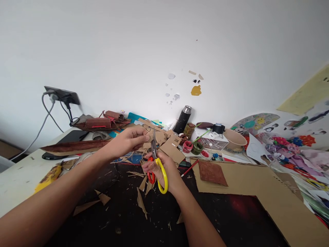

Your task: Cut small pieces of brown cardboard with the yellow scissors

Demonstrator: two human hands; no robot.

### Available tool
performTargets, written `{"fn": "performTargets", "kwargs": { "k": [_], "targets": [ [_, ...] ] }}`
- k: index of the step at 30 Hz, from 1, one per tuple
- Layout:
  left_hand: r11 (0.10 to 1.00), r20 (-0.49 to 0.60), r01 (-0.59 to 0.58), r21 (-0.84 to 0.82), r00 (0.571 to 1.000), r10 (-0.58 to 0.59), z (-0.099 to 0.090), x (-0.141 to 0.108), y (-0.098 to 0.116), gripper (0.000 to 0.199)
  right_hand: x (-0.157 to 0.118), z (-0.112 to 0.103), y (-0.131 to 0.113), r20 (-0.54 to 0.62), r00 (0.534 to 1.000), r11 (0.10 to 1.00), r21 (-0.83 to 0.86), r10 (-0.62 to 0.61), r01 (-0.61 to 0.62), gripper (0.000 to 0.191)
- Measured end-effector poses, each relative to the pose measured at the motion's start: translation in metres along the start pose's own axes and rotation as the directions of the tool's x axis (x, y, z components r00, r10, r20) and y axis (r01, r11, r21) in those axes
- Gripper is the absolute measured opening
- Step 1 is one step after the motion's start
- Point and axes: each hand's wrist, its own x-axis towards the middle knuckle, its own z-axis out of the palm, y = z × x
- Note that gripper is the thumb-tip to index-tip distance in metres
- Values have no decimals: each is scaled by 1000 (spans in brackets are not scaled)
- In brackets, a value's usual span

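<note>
My left hand pinches a small piece of brown cardboard between thumb and fingertips. Close on its right, my right hand grips scissors with one yellow and one red handle. The scissor blades point up, beside the small piece; whether they touch it is hard to tell. Below the hands, cardboard scraps lie on the dark work surface.
A black flask leans near the wall, with paint jars beside it. A large cardboard sheet bearing a brown painted square lies right. Brown cardboard models stand back left. A yellow item lies left.
</note>
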Motion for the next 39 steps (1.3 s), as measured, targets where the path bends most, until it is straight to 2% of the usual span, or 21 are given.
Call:
{"fn": "performTargets", "kwargs": {
  "k": [4, 10, 17, 30, 39],
  "targets": [
    [1000, 11, 6, 2, 1000, -6, -1, 1, 1, 31, 0, 3, -9, -23, 999, 999, -25, 47, -47, 66],
    [1000, 51, 12, 3, 999, -12, -2, 2, 0, 30, -1, 7, -23, -82, 991, 994, -14, 110, -111, 55],
    [1000, 62, 6, 1, 998, -6, -3, 2, -1, 30, -2, 6, -22, -90, 992, 995, -38, 91, -95, 50],
    [1000, 84, 4, -1, 996, -3, -1, 1, -3, 31, -1, 7, -11, -100, 993, 997, -34, 63, -67, 54],
    [1000, 90, 16, 8, 996, -16, -1, 2, -2, 36, -3, 8, -23, -105, 992, 992, -99, 67, -78, 47]
  ]
}}
